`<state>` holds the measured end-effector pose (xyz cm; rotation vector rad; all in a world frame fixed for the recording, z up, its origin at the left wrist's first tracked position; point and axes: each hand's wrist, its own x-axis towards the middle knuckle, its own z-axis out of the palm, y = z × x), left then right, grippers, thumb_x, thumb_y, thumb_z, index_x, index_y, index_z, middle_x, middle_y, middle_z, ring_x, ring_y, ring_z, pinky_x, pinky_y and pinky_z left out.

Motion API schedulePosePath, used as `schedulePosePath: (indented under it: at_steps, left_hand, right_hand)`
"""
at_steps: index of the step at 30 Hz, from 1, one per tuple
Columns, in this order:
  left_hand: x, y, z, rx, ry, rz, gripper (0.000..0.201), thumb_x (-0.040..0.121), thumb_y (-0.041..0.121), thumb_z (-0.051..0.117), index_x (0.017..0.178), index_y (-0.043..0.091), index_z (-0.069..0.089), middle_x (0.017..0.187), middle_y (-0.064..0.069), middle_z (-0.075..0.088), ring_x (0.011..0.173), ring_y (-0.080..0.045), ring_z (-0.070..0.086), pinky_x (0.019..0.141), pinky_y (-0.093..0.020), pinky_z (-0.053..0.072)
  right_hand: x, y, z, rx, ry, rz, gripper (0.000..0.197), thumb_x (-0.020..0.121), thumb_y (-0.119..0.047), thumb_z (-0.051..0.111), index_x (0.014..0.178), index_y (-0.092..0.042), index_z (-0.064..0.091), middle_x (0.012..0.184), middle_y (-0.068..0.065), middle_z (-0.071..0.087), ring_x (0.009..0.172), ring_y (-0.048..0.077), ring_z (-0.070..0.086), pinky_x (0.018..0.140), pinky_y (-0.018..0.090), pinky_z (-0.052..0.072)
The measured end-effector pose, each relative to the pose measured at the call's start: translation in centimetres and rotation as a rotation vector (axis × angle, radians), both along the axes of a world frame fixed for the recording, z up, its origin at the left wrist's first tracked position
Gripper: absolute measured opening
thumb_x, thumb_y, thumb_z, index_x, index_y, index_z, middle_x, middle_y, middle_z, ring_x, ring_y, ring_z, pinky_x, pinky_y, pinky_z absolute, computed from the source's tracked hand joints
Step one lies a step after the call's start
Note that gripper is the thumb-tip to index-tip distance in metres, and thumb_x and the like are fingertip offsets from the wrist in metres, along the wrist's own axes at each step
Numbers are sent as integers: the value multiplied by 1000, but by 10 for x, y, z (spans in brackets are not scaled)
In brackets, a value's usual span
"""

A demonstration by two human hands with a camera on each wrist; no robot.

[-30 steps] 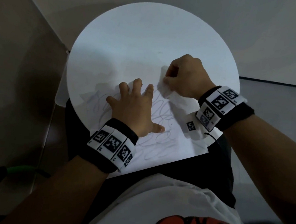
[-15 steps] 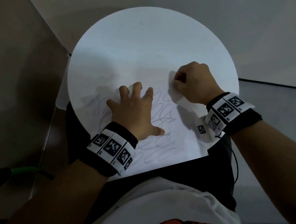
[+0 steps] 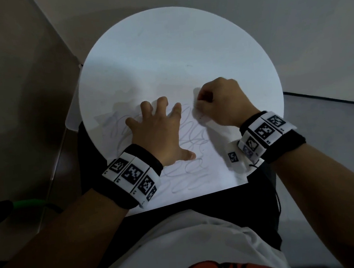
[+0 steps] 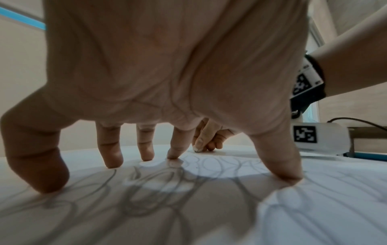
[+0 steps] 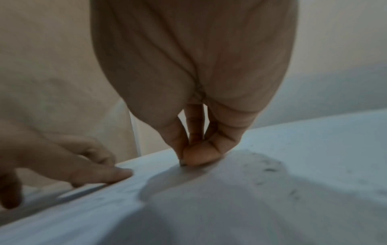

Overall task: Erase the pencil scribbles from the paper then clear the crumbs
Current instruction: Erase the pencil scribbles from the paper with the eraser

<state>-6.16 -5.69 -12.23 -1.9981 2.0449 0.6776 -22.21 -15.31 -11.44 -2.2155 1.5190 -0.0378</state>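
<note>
Now your left hand [image 3: 161, 133] splays flat, pinning thin, crease-prone paper [image 3: 208, 174]; right hand's [image 3: 220, 103] grip pinches shut at the scribbles [image 3: 189, 139], eraser unseen. Hold beside the rubbing.

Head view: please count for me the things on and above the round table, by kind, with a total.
Hands: 2 (left hand, right hand)
Marker wristbands: 2
Paper sheet: 1
Eraser: 1, nearly hidden
Round table: 1
Total: 7

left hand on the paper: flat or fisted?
Spread: the left hand has its fingertips planted apart on the paper, palm arched above the scribbles.
</note>
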Motion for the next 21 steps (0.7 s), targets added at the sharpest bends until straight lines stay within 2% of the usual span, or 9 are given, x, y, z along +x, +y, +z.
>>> schedulePosePath:
  at_steps: [3, 6, 7, 11, 15, 18, 20, 21]
  left_hand:
    - [0, 0, 0, 1, -3, 0, 123, 57, 85, 71, 154, 31, 19, 149, -1, 17, 133, -37, 23, 95, -61, 40]
    - [0, -1, 0, -4, -7, -1, 123, 57, 86, 71, 154, 31, 18, 150, -2, 17, 133, -37, 23, 94, -61, 40]
    - [0, 0, 0, -5, -5, 0, 123, 57, 86, 71, 154, 31, 18, 150, -2, 17, 134, -37, 23, 94, -61, 40]
    - [0, 1, 1, -3, -6, 4, 123, 57, 85, 71, 154, 31, 19, 149, -1, 18, 133, -36, 23, 95, -61, 40]
    - [0, 1, 0, -7, -14, -3, 122, 58, 86, 70, 154, 32, 18, 149, -1, 17, 133, -37, 23, 92, -60, 40]
    - [0, 1, 0, -5, -10, -3, 122, 58, 86, 71, 154, 31, 18, 149, -1, 17, 133, -36, 22, 93, -60, 40]
    - [0, 1, 0, -3, -4, -3, 123, 58, 85, 71, 155, 31, 18, 150, -1, 17, 133, -37, 22, 94, -61, 40]
    - [0, 1, 0, -3, -3, -2, 123, 58, 85, 71, 155, 31, 18, 150, -1, 17, 134, -37, 22, 95, -61, 39]
  right_hand:
    - [-7, -9, 5, -41, 15, -74, 15, 89, -15, 59, 86, -9, 73, 84, 6, 71, 80, 21, 61, 69, 26, 43]
    - [2, -2, 3, -22, 31, 66, 14, 89, -14, 59, 85, -11, 72, 82, 3, 70, 79, 21, 62, 69, 24, 40]
    - [2, -2, 2, -20, 40, 64, 14, 89, -14, 59, 84, -10, 72, 81, 3, 70, 78, 22, 63, 68, 25, 40]
    - [-7, -14, 2, -62, 33, -60, 15, 89, -15, 59, 85, -8, 72, 84, 8, 71, 83, 25, 63, 73, 30, 48]
    - [1, 9, 0, -34, 6, 174, 12, 87, -16, 62, 79, -12, 71, 76, 1, 70, 72, 21, 63, 67, 26, 42]
    - [-10, -1, -2, -68, 24, 84, 14, 89, -16, 60, 80, -11, 70, 76, 3, 68, 71, 23, 60, 67, 25, 37]
    - [-12, -3, -1, -71, 34, 93, 15, 89, -15, 59, 80, -10, 69, 77, 5, 70, 71, 24, 60, 68, 28, 41]
    - [-9, 1, 0, -52, 27, 153, 14, 88, -14, 59, 80, -10, 69, 77, 4, 70, 70, 24, 62, 68, 30, 45]
